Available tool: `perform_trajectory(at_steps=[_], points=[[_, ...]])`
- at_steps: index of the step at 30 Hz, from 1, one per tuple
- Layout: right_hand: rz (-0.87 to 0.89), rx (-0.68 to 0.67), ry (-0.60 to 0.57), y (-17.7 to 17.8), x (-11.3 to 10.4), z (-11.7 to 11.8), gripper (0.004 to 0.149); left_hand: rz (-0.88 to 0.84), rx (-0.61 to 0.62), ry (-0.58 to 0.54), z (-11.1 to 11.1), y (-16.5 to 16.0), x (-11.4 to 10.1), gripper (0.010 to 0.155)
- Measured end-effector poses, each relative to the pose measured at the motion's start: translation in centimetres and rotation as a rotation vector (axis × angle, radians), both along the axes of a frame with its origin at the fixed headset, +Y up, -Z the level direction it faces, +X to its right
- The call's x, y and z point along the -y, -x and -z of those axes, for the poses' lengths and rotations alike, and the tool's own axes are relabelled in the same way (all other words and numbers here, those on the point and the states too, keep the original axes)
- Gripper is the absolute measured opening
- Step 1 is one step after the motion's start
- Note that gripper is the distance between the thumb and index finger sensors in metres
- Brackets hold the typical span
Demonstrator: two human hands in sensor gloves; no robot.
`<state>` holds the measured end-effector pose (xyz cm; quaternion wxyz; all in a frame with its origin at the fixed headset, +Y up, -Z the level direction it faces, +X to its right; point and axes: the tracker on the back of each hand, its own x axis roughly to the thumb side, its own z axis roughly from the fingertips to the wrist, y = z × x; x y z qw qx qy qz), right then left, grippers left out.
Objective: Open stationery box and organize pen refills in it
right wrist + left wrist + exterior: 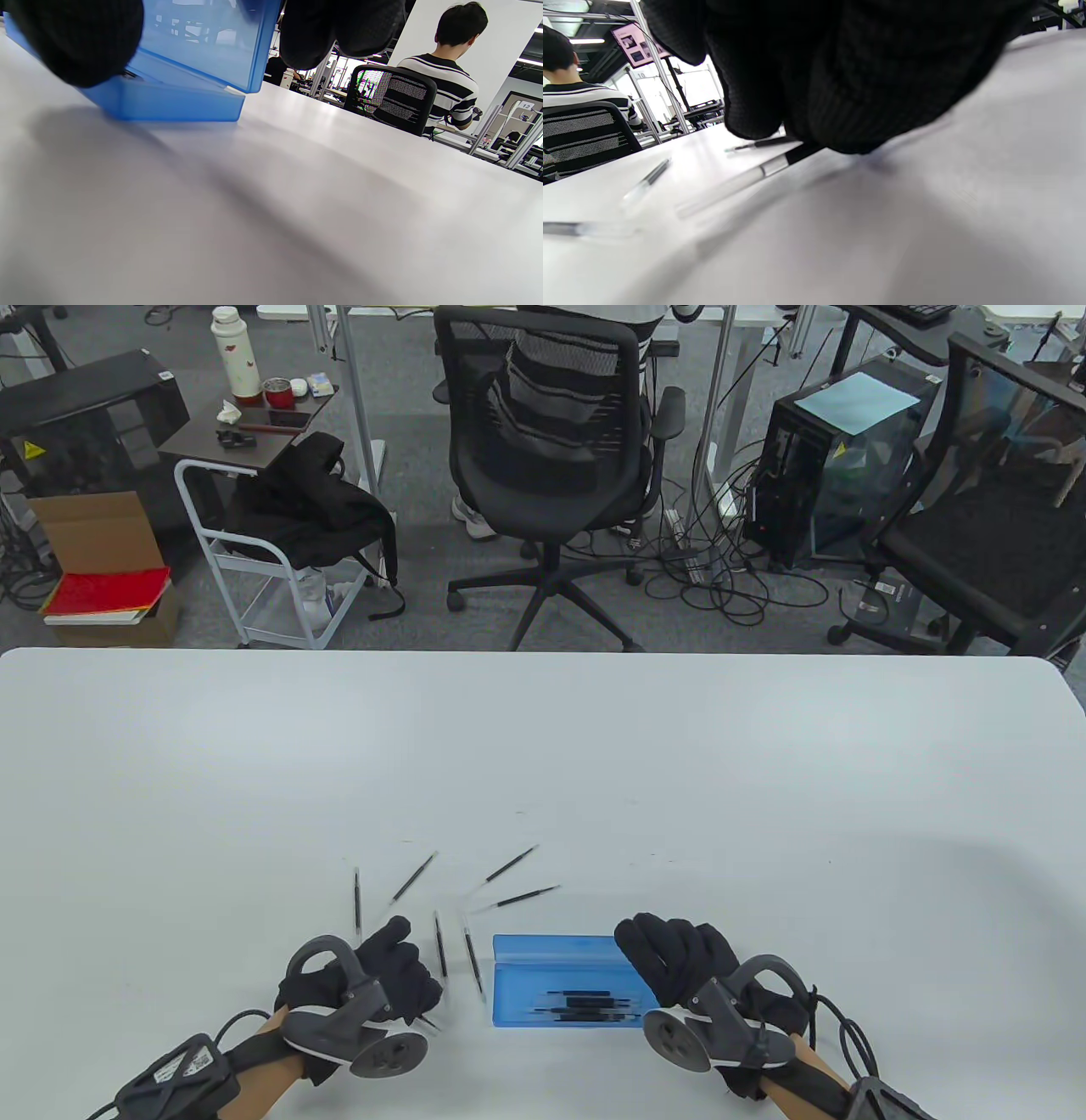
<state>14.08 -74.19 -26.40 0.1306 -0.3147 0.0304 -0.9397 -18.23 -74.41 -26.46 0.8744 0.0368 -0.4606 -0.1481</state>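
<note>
The blue stationery box (543, 993) lies open near the table's front edge, its lid (556, 948) standing up at the back. Several pen refills (585, 1005) lie inside it. My right hand (657, 954) grips the box's right end; in the right wrist view the thumb (72, 42) is in front of the lid (203, 42) and the fingers (339, 29) are behind it. My left hand (411, 984) is curled on the table left of the box. Its fingertips (818, 84) pinch down on one refill (772, 165). Two more refills (440, 946) (473, 963) lie between hand and box.
Several loose refills (413, 878) (512, 865) (526, 897) are scattered on the white table (543, 746) beyond my hands, one (356, 899) at the far left. Office chairs (551, 449) and a cart (254, 560) stand past the far edge.
</note>
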Motion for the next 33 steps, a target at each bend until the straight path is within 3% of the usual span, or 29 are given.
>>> perform_trajectory(at_steps=[9,13,24,33], points=[[-0.006,-0.002,0.009,-0.1,0.0,0.1,0.113,-0.103,-0.021,-0.066,-1.7,-4.6,-3.7,0.054],[-0.004,-0.003,0.016,-0.2,0.0,0.1,0.113,-0.157,-0.028,-0.084,-2.9,-7.4,-4.3,0.054],[-0.004,-0.017,0.03,-0.3,0.1,0.1,0.112,-0.108,-0.147,-0.203,-5.1,-15.5,-2.6,0.054],[0.003,-0.026,0.034,-0.4,0.2,0.1,0.112,-0.027,-0.247,-0.3,-5.1,-19.3,-0.7,0.054]])
